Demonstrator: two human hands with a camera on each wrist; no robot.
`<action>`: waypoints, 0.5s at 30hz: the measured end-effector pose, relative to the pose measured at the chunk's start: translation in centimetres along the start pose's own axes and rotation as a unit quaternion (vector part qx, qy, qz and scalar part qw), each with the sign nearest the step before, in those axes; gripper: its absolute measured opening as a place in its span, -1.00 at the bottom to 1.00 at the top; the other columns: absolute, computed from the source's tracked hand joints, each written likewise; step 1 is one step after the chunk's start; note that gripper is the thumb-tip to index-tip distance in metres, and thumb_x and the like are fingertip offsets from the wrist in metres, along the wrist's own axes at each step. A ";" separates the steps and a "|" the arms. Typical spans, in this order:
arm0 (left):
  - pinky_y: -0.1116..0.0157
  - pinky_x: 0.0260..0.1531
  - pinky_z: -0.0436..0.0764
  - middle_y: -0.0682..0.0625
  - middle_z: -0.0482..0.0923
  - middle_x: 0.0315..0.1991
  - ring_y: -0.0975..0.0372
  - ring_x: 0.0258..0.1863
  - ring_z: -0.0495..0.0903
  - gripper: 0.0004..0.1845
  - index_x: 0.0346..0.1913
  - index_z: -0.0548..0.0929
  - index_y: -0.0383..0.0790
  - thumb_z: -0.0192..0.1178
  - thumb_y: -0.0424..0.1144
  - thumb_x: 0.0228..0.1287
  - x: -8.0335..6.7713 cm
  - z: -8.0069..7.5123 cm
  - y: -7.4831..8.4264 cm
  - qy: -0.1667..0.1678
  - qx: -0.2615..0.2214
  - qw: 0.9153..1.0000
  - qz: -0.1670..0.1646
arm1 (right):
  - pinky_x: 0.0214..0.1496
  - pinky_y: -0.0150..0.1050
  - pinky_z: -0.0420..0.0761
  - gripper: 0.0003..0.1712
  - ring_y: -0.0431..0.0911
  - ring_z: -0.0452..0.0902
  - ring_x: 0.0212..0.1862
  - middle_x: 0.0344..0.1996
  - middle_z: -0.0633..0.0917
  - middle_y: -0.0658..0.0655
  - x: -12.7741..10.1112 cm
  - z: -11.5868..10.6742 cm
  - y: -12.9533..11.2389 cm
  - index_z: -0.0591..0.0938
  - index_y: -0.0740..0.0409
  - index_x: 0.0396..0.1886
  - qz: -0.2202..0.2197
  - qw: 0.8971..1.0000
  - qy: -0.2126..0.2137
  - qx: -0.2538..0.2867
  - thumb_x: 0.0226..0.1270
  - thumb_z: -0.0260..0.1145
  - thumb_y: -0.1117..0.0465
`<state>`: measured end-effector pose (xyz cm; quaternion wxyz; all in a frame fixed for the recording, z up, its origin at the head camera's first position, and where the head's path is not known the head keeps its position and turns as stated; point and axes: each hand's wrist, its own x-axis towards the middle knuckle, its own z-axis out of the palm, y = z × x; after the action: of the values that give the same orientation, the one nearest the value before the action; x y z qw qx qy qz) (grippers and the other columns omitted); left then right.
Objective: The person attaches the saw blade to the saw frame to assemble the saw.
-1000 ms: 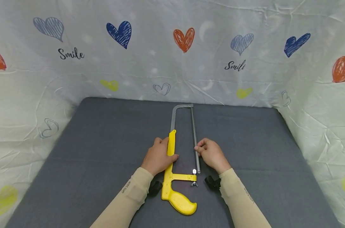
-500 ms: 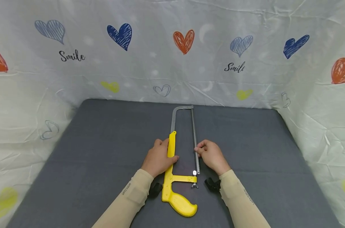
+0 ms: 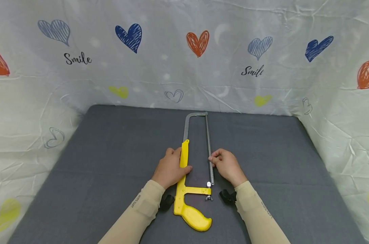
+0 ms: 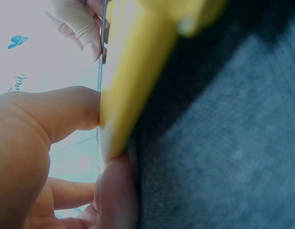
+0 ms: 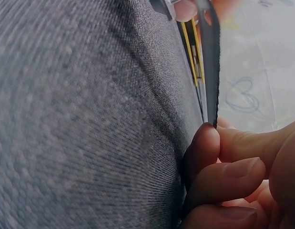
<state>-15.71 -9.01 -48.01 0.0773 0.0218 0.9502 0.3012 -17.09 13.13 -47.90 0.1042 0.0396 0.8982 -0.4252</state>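
Note:
A hacksaw (image 3: 184,154) lies on the grey cloth, its yellow handle (image 3: 196,218) towards me and its metal bow at the far end. My left hand (image 3: 167,171) grips the yellow part of the frame, thumb across the top; the left wrist view shows the thumb and a finger on either side of it. With thumb and fingertips, my right hand (image 3: 228,166) pinches the saw blade (image 3: 207,135) along its nearer half. The blade's toothed edge and end hole show in the right wrist view. Its near end sits just beside the blade pin (image 3: 208,184), apparently off it.
A wing nut (image 3: 209,198) sticks out below the yellow crossbar (image 3: 196,190). Grey cloth (image 3: 126,145) covers the table around the saw. A white curtain (image 3: 160,67) printed with hearts hangs behind and at both sides. Black wrist straps show below both hands.

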 end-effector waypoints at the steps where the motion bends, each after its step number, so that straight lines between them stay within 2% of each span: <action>1: 0.07 -0.01 0.77 -0.27 0.49 0.27 0.05 -0.19 0.66 -0.11 0.63 0.38 -0.27 0.50 0.00 0.36 0.0 0.0 0.0 0.000 0.000 1.000 0.000 | -0.33 -0.22 0.41 -0.83 -0.07 0.52 -0.38 -0.37 0.75 0.10 0.0 0.0 0.0 0.71 0.15 -0.09 -0.001 1.000 0.001 0.000 0.62 0.35 0.13; 15: 0.08 -0.02 0.77 -0.27 0.49 0.25 0.06 -0.20 0.65 -0.11 0.63 0.38 -0.26 0.50 0.00 0.35 0.0 0.0 0.0 0.001 -0.004 1.000 0.001 | -0.36 -0.20 0.39 -0.82 -0.06 0.45 -0.42 -0.38 0.74 0.09 0.4 0.2 0.2 0.70 0.14 -0.08 0.007 1.000 -0.001 0.002 0.61 0.36 0.10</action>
<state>-15.74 -9.03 -48.02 0.0766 0.0219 0.9490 0.3049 -17.39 13.10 -48.20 0.1086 0.0457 0.8971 -0.4259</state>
